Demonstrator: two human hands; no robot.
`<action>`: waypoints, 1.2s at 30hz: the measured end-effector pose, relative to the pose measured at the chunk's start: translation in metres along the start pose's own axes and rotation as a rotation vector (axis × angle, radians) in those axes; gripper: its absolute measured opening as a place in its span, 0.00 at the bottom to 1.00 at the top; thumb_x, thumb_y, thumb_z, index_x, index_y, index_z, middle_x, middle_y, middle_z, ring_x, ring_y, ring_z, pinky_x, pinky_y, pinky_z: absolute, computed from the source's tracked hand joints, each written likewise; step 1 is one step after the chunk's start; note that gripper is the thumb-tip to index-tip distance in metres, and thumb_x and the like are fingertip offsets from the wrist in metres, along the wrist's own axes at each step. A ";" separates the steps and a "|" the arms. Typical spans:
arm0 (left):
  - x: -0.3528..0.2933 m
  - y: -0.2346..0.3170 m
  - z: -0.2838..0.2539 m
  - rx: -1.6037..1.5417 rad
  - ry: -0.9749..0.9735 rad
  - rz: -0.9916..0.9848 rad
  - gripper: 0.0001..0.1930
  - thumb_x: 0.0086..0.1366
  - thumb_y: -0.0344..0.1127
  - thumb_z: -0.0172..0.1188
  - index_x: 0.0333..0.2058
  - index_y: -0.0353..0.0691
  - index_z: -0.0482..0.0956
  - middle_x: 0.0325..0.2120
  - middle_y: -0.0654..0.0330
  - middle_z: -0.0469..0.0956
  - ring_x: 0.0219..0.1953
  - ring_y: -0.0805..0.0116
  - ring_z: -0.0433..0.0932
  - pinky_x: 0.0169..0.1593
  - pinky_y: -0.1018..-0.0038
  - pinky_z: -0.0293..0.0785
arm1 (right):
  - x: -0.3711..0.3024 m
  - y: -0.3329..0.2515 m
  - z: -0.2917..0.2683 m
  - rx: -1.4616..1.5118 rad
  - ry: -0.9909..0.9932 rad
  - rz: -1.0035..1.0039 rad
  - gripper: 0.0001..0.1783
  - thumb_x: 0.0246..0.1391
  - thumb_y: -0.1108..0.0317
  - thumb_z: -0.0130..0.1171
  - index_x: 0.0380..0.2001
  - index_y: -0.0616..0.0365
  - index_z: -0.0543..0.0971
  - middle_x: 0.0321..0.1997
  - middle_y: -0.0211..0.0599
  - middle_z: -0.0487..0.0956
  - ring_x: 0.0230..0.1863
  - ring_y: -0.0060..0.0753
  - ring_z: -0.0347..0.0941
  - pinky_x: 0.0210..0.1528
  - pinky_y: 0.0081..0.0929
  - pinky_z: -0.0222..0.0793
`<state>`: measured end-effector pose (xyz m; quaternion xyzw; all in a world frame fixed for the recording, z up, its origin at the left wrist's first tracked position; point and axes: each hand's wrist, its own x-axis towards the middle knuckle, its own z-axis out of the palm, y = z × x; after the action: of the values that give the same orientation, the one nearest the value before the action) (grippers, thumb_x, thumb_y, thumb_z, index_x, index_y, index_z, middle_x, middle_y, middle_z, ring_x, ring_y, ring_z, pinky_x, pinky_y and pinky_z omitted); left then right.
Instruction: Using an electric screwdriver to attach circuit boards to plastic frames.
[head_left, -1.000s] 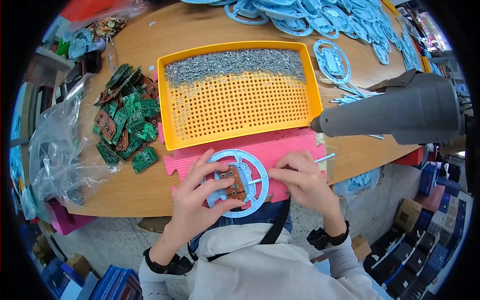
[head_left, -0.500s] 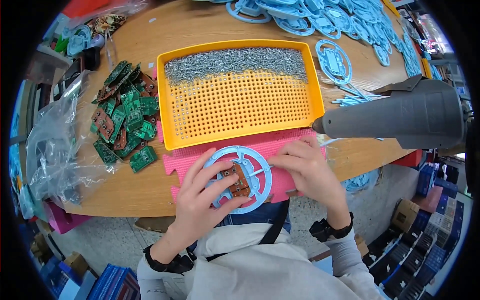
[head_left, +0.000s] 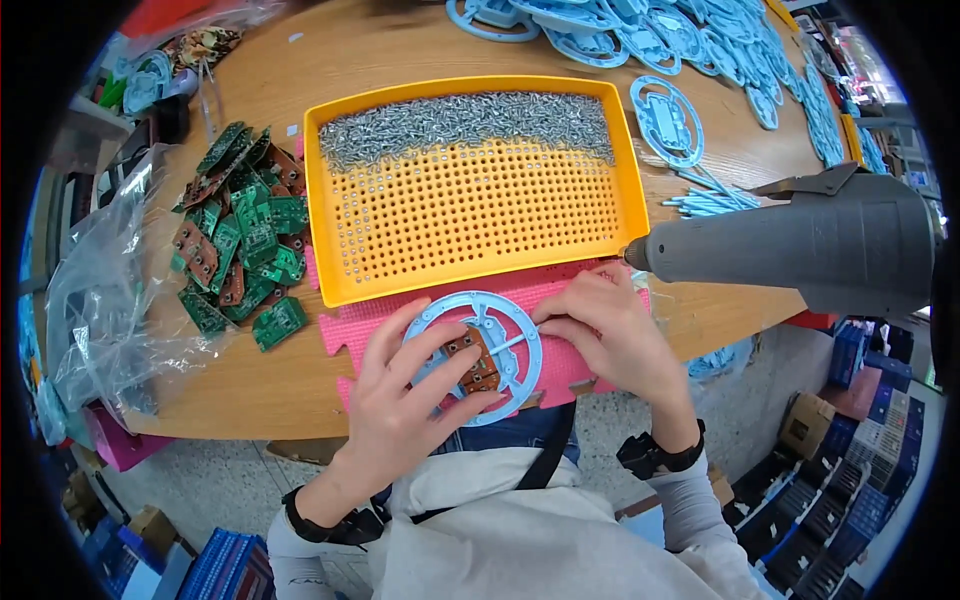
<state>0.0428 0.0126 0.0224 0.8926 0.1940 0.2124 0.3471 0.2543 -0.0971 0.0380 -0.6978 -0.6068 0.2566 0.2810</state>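
A light-blue plastic steering-wheel-shaped part (head_left: 530,372) lies tilted on the pink mat at the table's near edge. My left hand (head_left: 405,385) is closed over its left side, fingers pressing a brown circuit board (head_left: 482,372) into its middle. At the wheel's right rim, my right hand (head_left: 605,325) pinches what looks like a thin light-blue stick (head_left: 508,344), which reaches inward over the wheel toward the board. The fingertips hide the stick's outer end.
Beyond the mat (head_left: 400,310) stands a yellow perforated tray (head_left: 480,262) with many screws. Circuit boards (head_left: 245,235) are heaped left, near a clear plastic bag (head_left: 105,300). A dark grey power tool (head_left: 790,240) juts in from the right, beside loose sticks (head_left: 712,203). Blue wheel parts (head_left: 665,120) lie behind.
The view has shifted slightly. My right fingertips have come a little closer around the wheel's right rim, while my left hand keeps its hold on the wheel and board.
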 end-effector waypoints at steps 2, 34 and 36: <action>0.000 -0.003 0.000 -0.011 0.004 0.004 0.23 0.41 0.39 0.74 0.39 0.42 0.80 0.44 0.61 0.75 0.52 0.48 0.70 0.51 0.59 0.71 | 0.001 0.001 0.000 0.003 -0.007 0.007 0.05 0.48 0.72 0.61 0.32 0.53 0.79 0.30 0.28 0.78 0.36 0.30 0.72 0.52 0.30 0.56; 0.003 -0.006 0.000 -0.058 0.055 0.063 0.21 0.43 0.39 0.72 0.37 0.42 0.78 0.44 0.63 0.73 0.48 0.51 0.70 0.48 0.63 0.71 | 0.000 0.005 -0.044 0.216 0.860 -0.105 0.35 0.57 0.54 0.58 0.60 0.58 0.57 0.41 0.43 0.77 0.44 0.36 0.73 0.53 0.36 0.66; 0.003 -0.007 0.000 -0.063 0.077 0.070 0.20 0.43 0.39 0.71 0.37 0.41 0.78 0.44 0.62 0.73 0.48 0.52 0.70 0.48 0.63 0.71 | 0.014 0.004 -0.046 0.400 0.734 -0.154 0.36 0.54 0.63 0.57 0.62 0.60 0.53 0.38 0.45 0.76 0.42 0.36 0.72 0.48 0.34 0.67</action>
<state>0.0443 0.0190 0.0184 0.8786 0.1694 0.2647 0.3597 0.2912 -0.0874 0.0682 -0.6273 -0.4549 0.0823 0.6267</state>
